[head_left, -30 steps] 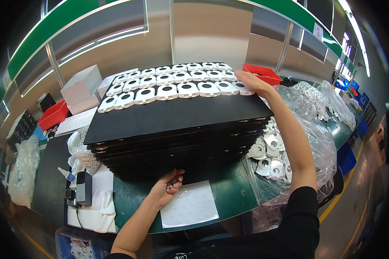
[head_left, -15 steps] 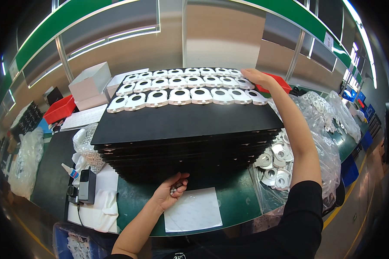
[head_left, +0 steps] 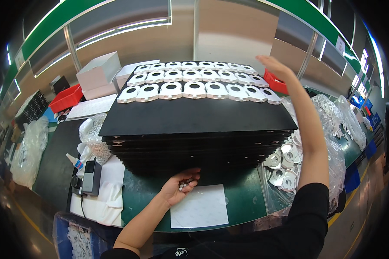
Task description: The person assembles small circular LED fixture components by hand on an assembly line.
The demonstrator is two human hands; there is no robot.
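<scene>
On the green bench, left hand (head_left: pixel 179 186) at lower centre cups small white beads (head_left: pixel 184 185); right hand (head_left: pixel 275 67), open and empty, lifts upper right above the white ring parts (head_left: pixel 194 89) — best lowered gently onto the rows.

Tall stack of black trays (head_left: pixel 194 142) blocks table centre; near half of top tray bare. White parts (head_left: pixel 194 84) crowd far rows. Bagged parts (head_left: pixel 328 129) fill right side.
</scene>
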